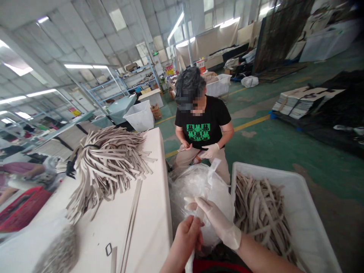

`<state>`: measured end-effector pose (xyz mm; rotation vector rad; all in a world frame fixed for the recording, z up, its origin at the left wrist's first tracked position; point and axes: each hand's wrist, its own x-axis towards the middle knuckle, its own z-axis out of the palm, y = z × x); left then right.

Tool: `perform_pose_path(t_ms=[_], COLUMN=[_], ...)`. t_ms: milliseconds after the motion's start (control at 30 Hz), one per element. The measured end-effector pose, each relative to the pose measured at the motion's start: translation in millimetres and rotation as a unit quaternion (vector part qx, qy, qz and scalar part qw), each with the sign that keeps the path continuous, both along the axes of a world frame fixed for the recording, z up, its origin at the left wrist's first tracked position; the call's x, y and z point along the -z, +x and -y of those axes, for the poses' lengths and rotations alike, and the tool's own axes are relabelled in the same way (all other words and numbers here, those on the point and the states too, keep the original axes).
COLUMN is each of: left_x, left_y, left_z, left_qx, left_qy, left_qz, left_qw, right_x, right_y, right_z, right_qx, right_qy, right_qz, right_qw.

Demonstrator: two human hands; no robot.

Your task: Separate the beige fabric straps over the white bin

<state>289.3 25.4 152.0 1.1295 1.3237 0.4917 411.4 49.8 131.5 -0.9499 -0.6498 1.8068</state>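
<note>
My bare left hand [186, 235] is closed in a pinch on a pale strip [190, 263], whose lower part hangs below the fist. Just above and to the right, my right hand [217, 220] wears a thin whitish glove. Its fingers bend leftward and close around the strip's upper end, partly hidden. Both hands are in front of a large clear plastic bag [182, 182]. On the pale table [153, 227] to the left lie long narrow straps [132, 223] and a small dark rectangular ring [108, 249].
A big tied bundle of beige straps [110, 159] lies on the table. At right stands a white bin [307, 204] holding similar straps [261, 208]. Opposite sits a person in a black shirt [204, 117], one hand gloved. A red basket [22, 208] is at far left.
</note>
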Motion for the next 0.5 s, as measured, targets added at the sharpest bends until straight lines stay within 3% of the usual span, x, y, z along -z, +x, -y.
perform_pose_path(t_ms=[133,300,500], left_x=[0.8,-6.4,-3.0], left_y=[0.9,-11.2,-12.7], left_z=[-5.3,-3.1,-1.9], left_qx=[-0.075,-0.043,-0.09], left_qy=[0.055,0.035,0.044], left_qz=[-0.011,-0.023,-0.015], left_qw=[0.996,0.998,0.995], right_x=[-0.3,-5.5,-10.3], right_y=[-16.0,-17.8,-28.7], right_z=[9.3,1.7,2.5], right_qx=[-0.009,0.015,0.019], right_qy=[-0.013,-0.018,-0.027], right_qz=[-0.041,-0.057,-0.068], right_qw=[0.999,0.998,0.997])
